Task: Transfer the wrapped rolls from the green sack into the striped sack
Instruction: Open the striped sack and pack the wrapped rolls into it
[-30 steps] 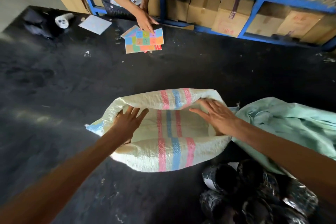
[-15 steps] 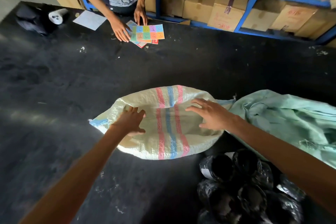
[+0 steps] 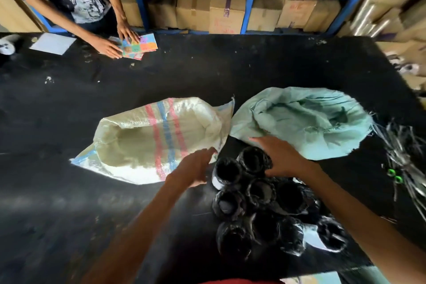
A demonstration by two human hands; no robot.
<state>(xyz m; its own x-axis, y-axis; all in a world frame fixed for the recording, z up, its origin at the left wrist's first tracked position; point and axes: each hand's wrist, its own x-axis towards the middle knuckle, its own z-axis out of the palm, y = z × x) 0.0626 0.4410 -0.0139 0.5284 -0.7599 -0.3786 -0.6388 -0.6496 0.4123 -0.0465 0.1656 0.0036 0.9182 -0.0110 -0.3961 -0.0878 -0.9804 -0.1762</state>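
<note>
So both hands have come off the striped sack (image 3: 149, 140) now. Half a second back they were pressed flat on it, spreading the mouth, and the sack has been left lying on the black table (image 3: 207, 71) with its mouth gaping wide and nothing inside that I can see. The left hand (image 3: 196, 166) hangs just off the sack's near-right edge, fingers loose and straight, holding nothing. The right hand (image 3: 281, 159) has swung over to the wrapped rolls (image 3: 260, 203), which are already out of the green sack (image 3: 311, 122) and stand bunched on end at the near edge of the table, just in front of both sacks. It's spread over the rearmost roll with the thumb out and the fingers down its far side, but it's too blurry to say whether it has actually gripped it yet. The green sack looks slumped and emptied. My read: sack prep is done and the first pick is starting, with none of the rolls moved over yet. The view has also shifted right, so there's frayed plastic strapping (image 3: 403, 157) in shot now, and the other person is squaring up the coloured cards (image 3: 140, 46).
</note>
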